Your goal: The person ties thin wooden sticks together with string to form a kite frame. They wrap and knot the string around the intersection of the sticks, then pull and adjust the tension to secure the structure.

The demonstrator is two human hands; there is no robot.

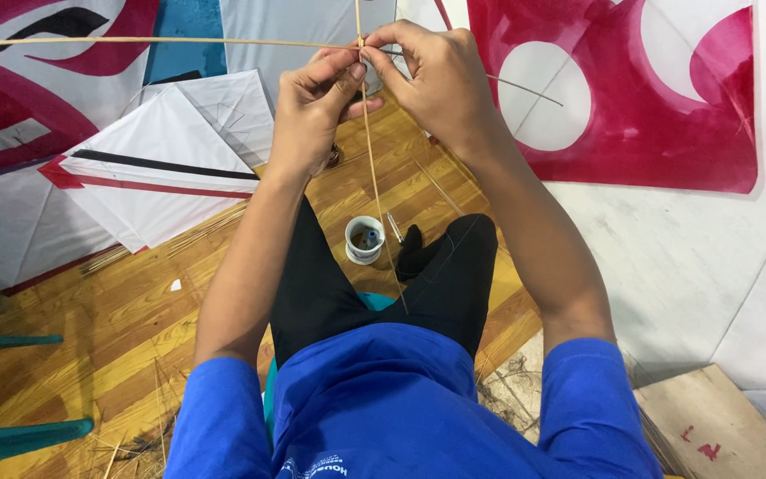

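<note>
Hands meet at a crossing of two thin bamboo sticks, held up at chest height in front of a person seated on a wooden floor [90, 337]. The left hand [312, 111] pinches the joint from below, thumb and forefinger closed tight on the upright stick [372, 177], which runs down between the knees toward the lap. The right hand [436, 75] comes in from above and the side, its fingertips clenched at the same spot, where the long bowed stick [161, 41] crosses and sweeps off to the left. Whether thread lies between the fingers I cannot tell; it is too fine to see from here. To my eye this is the binding of the frame's cross-joint, and the next move would call for a firm pinch with one hand so the sticks do not slip while the other works around the crossing. Below the hands, on the floor between the legs, stands a small white cup [364, 239] with something dark inside, and a pen-like tool [394, 227] lies just beside it. Finished white kites [157, 168] with red and black stripes lean to the left, and a large red-and-white sheet [631, 98] spreads to the right.
</note>
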